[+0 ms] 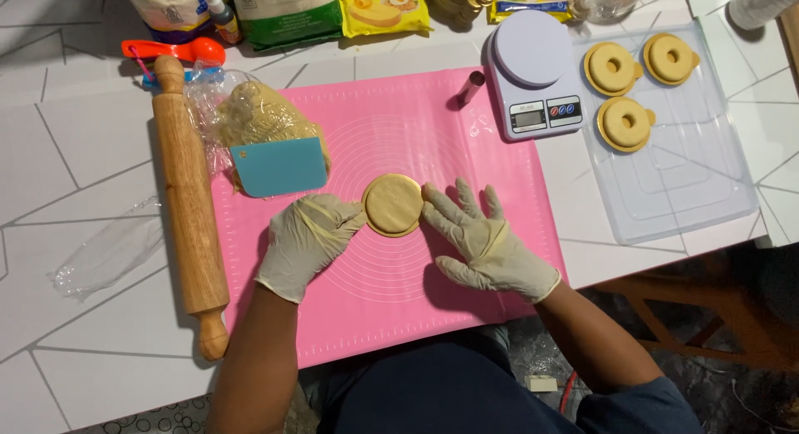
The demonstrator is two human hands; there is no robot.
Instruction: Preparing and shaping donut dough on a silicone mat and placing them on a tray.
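Left hand [306,238]: I see it gloved, fingers curled against the left rim of the round dough disc [393,204].
Right hand [483,234]: gloved, fingers spread flat, tips touching the disc's right edge.
Dough disc: between both hands, on the pink mat [399,317].
Beyond left fingers: blue scraper [279,166], rolling pin [188,209].
Beyond right fingers: scale [533,72] on the counter [75,151].

White tiled table [75,143]: pink mat [466,151], rolling pin [187,209], scale [533,72], clr tray [691,168].
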